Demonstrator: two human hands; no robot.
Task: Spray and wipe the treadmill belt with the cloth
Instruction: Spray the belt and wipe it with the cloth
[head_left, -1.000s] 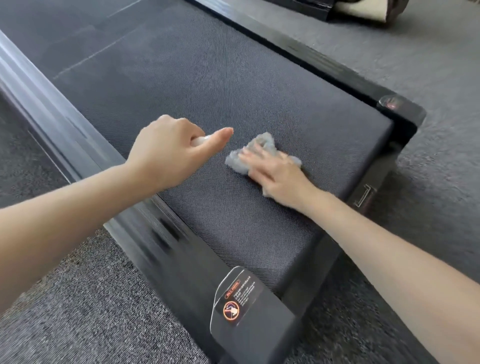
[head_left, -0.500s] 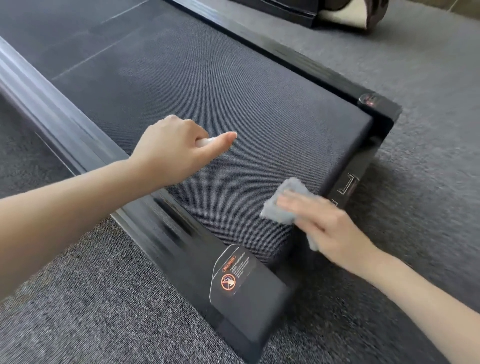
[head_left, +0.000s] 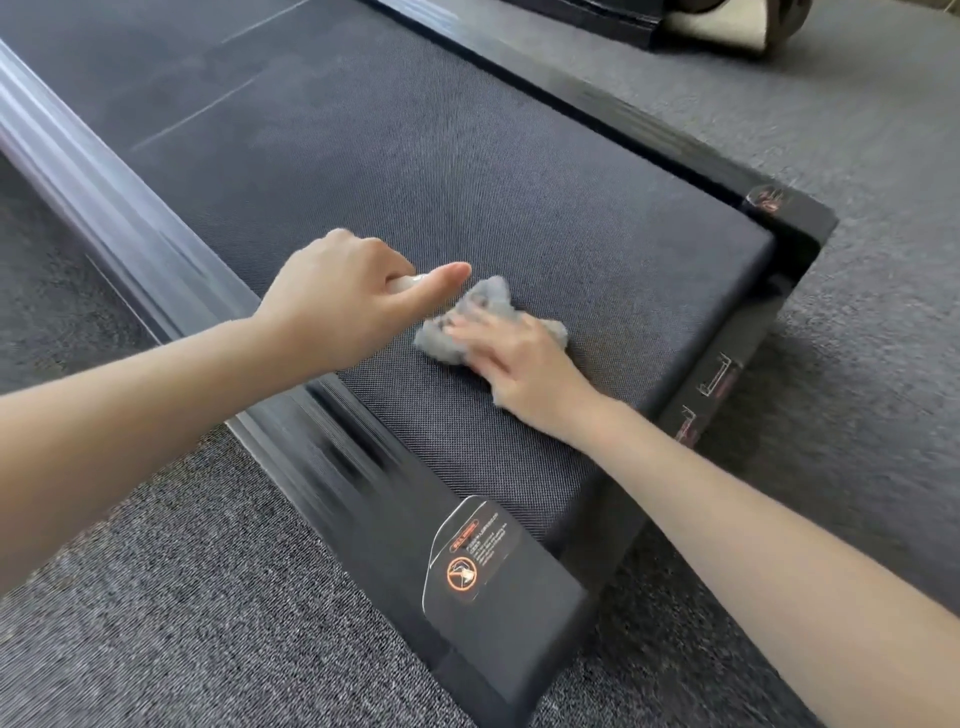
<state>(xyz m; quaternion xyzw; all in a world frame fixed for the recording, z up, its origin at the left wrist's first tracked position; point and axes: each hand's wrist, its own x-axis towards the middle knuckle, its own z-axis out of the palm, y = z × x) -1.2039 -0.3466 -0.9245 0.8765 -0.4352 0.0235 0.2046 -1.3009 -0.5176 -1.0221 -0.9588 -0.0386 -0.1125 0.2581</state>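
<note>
The dark textured treadmill belt (head_left: 467, 171) runs from the upper left to its rear end at the lower right. A crumpled grey cloth (head_left: 485, 306) lies on the belt near that end. My right hand (head_left: 519, 364) presses flat on the cloth with straight fingers. My left hand (head_left: 343, 296) hovers just left of the cloth, fingers curled round a small white spray bottle (head_left: 405, 283), thumb stretched along its top. Most of the bottle is hidden inside the hand.
Black side rails (head_left: 130, 234) frame the belt, and an end cover carries an orange warning sticker (head_left: 462, 571). Grey carpet (head_left: 182, 597) surrounds the treadmill. The base of another machine (head_left: 727, 21) sits at the top right.
My right hand has swept the cloth from the belt's rear right edge back up and left to the middle, beside my left hand. The left hand has stayed in place.
</note>
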